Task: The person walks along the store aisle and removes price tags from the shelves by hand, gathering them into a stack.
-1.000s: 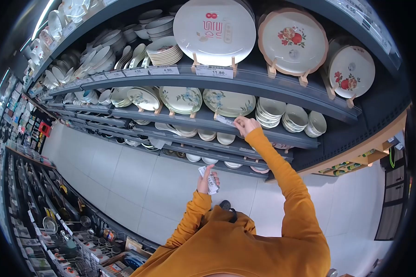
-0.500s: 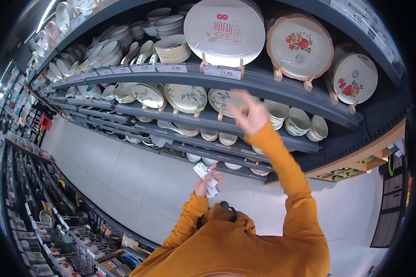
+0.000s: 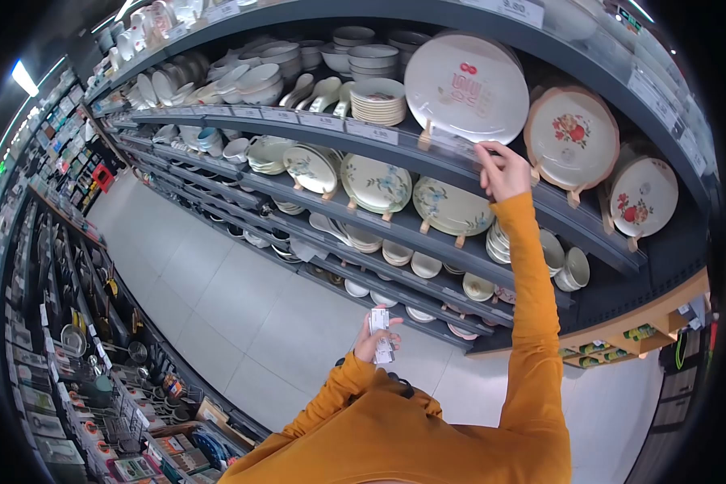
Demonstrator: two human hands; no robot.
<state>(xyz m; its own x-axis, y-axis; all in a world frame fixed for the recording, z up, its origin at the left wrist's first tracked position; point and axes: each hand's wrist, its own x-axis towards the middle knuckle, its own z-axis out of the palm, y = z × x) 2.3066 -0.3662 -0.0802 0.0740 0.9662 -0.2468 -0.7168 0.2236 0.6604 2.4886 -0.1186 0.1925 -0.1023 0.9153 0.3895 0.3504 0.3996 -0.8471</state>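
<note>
My right hand (image 3: 504, 173) is raised to the front edge of a shelf, its fingers bent together. Its fingertips meet the right end of a price label (image 3: 453, 143) in the shelf-edge strip; whether they grip it is hard to make out. Just above stands a large white oval plate (image 3: 468, 89) with a red design, propped on wooden stands. To the right of the hand is a scalloped plate (image 3: 571, 137) with red fruit. Lower down, my left hand (image 3: 369, 337) is closed on several white price tags (image 3: 381, 323), held over the floor.
Floral plates (image 3: 377, 182) stand on the shelf below, with stacked bowls (image 3: 573, 269) to their right. Spoons (image 3: 323, 95) and a stack of small dishes (image 3: 377, 102) sit at left on the upper shelf. Kitchen tools hang on a rack (image 3: 97, 379) across the aisle.
My right hand has moved from in front of the lower plates to the upper shelf edge under the big oval plate. The camera view has shifted left. My left hand still holds the tags.
</note>
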